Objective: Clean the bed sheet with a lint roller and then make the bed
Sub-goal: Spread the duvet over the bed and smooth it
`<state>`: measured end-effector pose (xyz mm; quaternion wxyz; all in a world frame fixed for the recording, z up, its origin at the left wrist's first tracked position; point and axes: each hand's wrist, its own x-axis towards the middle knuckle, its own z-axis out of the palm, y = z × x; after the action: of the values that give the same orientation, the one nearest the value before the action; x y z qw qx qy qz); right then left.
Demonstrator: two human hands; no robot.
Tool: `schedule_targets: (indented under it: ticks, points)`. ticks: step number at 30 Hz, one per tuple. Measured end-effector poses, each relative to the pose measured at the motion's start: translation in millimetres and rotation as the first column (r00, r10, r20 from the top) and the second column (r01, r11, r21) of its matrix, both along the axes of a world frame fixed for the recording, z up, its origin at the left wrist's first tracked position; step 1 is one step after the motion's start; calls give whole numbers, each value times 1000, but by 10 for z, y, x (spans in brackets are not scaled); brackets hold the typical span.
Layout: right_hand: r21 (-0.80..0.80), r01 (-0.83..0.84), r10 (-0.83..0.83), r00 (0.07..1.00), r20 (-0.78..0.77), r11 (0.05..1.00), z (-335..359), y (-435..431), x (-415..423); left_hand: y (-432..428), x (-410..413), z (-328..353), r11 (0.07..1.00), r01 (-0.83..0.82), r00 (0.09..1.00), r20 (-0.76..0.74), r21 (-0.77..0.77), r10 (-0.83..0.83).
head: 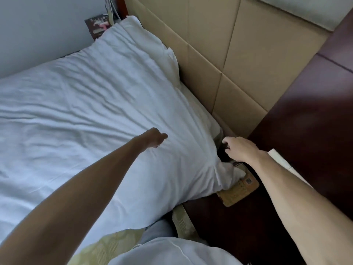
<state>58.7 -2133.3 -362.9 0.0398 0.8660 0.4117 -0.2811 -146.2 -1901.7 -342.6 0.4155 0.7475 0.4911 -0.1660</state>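
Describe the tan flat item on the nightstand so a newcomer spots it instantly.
Find the padded tan headboard, then the dark wooden nightstand beside the bed. At its edge nearest the mattress, just below the right hand, lies the tan flat item, partly under a white fabric corner. It is the only tan, dotted piece there, with a small dark square.

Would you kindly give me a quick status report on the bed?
Left hand curled on the white sheet, grip unclear. Right hand at the gap beside the nightstand, grip unclear. Sheet corner overlaps a brown device.
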Motion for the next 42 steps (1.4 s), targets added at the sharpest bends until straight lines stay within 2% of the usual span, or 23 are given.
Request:
schedule_targets:
  ticks: [3,5,8,12,18,19,20,21,23,25,27,28,29,31,33,35,37,40,42]
  points:
    - [-53,76,-79,996,-49,996,-95,-176,150,147,68,-67,1000,12,1000,8,21,-12]
    - [-64,97,-101,993,-57,993,-150,-258,213,194,144,-150,996,82,997,11,30,-82]
    - [-47,138,-142,986,-85,989,-216,-278,202,166,264,-289,973,226,973,-60,38,-224]
    - [-19,186,-186,967,-174,982,-304,-220,80,-63,328,-321,966,260,965,-39,6,-260]
    - [-58,277,-281,913,-295,959,-694,-74,-210,-185,368,-748,878,478,877,-57,22,-476]
    - [-64,322,-325,889,-323,945,-794,-38,-256,-171,380,-861,827,559,828,-80,49,-555]
    - [-71,386,-384,846,-370,920,-898,12,-308,-134,389,-989,723,679,734,-146,127,-664]
    - [-93,452,-446,788,-425,887,-1020,86,-366,-70,408,-1108,544,811,585,-267,216,-766]
    - [-197,564,-575,640,-509,802,-1243,211,-457,32,473,-1383,72,946,229,-492,316,-840]
    - [-299,684,-695,423,-582,666,-1537,339,-521,129,632,-1609,-270,911,-30,-604,311,-796]
    - [-366,783,-738,170,-653,504,-1819,527,-603,236,806,-1868,-484,832,-205,-661,270,-721]
    - [-376,814,-731,85,-677,442,-1945,644,-639,279,913,-1997,-562,785,-271,-673,259,-688]
    - [-385,839,-720,12,-694,385,-2049,766,-675,301,1014,-2114,-630,732,-323,-682,260,-656]
    - [-396,876,-680,-113,-725,276,-2282,1023,-687,323,1260,-2352,-690,672,-379,-677,267,-631]
    - [-405,899,-619,-226,-752,164,-2564,1216,-702,299,1432,-2593,-763,614,-475,-678,201,-561]
    - [-368,923,-573,-241,-783,115,-2893,1327,-732,265,1503,-2857,-837,542,-557,-715,71,-422]
    - [-319,944,-561,-218,-799,88,-3150,1372,-723,271,1579,-3004,-857,511,-588,-756,-70,-289]
    - [-247,961,-569,-133,-812,128,-3475,1388,-679,376,1702,-3134,-796,541,-619,-769,-273,-157]
    - [-247,954,-580,-106,-808,169,-3604,1397,-644,471,1690,-3328,-782,555,-583,-803,-282,-124]
